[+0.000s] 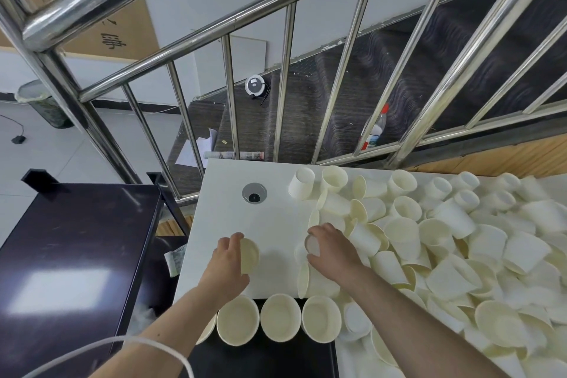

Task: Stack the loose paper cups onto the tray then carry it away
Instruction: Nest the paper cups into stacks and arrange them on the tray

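Observation:
My left hand [228, 264] grips a paper cup [249, 256] on its side, mouth facing right, above the white table [270, 224]. My right hand [331, 250] holds another white cup [313, 245] by its base at the left edge of a big heap of loose cups [445, 242]. A dark tray [270, 356] lies at the near table edge. Upright cup stacks stand in a row along its far side [237, 319], [280, 317], [321, 317].
A steel stair railing [285, 77] rises behind the table, with dark steps and a bottle [375, 129] beyond. A dark cabinet [70, 255] stands to the left. A cable grommet [254, 192] sits in the tabletop. A white cord [159, 347] loops over my left forearm.

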